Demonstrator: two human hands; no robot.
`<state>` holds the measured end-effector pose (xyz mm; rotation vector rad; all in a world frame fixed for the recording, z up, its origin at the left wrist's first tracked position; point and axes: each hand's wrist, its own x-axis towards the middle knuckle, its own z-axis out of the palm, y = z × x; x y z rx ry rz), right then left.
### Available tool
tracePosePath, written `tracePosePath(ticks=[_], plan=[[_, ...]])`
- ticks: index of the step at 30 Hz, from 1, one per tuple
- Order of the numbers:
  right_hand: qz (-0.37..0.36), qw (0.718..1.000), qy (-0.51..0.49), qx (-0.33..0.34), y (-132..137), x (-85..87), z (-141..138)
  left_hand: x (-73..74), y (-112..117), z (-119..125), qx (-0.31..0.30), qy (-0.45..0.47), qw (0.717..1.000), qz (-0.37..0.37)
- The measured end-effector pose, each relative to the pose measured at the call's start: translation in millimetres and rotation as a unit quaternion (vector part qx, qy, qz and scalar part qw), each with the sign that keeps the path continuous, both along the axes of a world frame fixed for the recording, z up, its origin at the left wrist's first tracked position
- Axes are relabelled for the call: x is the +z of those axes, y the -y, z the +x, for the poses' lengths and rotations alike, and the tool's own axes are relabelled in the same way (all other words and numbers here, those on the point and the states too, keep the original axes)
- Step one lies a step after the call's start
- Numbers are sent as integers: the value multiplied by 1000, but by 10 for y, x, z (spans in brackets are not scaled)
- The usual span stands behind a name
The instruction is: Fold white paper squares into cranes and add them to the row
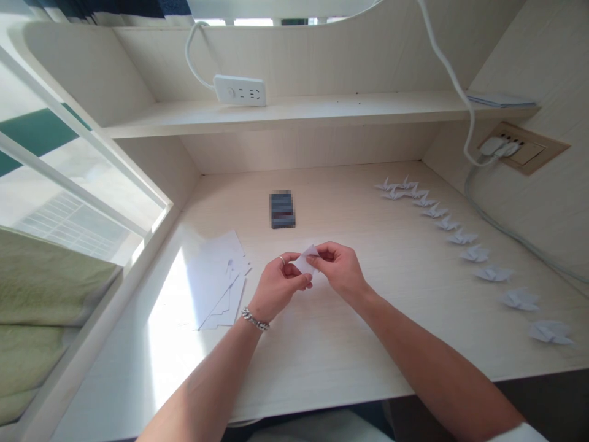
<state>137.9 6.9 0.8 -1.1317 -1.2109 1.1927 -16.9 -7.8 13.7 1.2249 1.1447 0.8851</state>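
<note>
A pale wood-grain tabletop (350,344) fills the view, backed by a shelf (294,113) that carries a white power strip (240,90). At the left lies a loose stack of white paper sheets (216,282), partly in bright sunlight. Along the right side a curved row of folded paper cranes (460,236) runs from the back toward the near edge, each standing apart from the next. A small dark object (282,210) sits mid-table behind the hands; it is blurred, so no writing on it can be read.

Just above the middle of the tabletop, the left hand (278,285) and right hand (338,267) meet around a small folded piece of white paper (306,259). It is plain, unprinted and creased to a point at the top. Each hand's grip is pinched on the paper, thumb and fingertips clasping opposite sides. The left hand wears a ring, and a chain bracelet (254,319) circles its wrist.
</note>
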Motion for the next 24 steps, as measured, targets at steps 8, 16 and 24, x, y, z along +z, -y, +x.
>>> tracePosePath(ticks=[8, 16, 24], plan=[[-13, 1000, -20, 9, -8, -1, 16, 55, 12, -12, -19, -16, 1000, -3], [-31, 997, -47, 50, -12, -22, 12, -13, -16, -23, 21, 31, 998, 48], [-74, 989, -72, 109, -8, 55, 80, 11, -40, -27, 97, 30, 994, 46]])
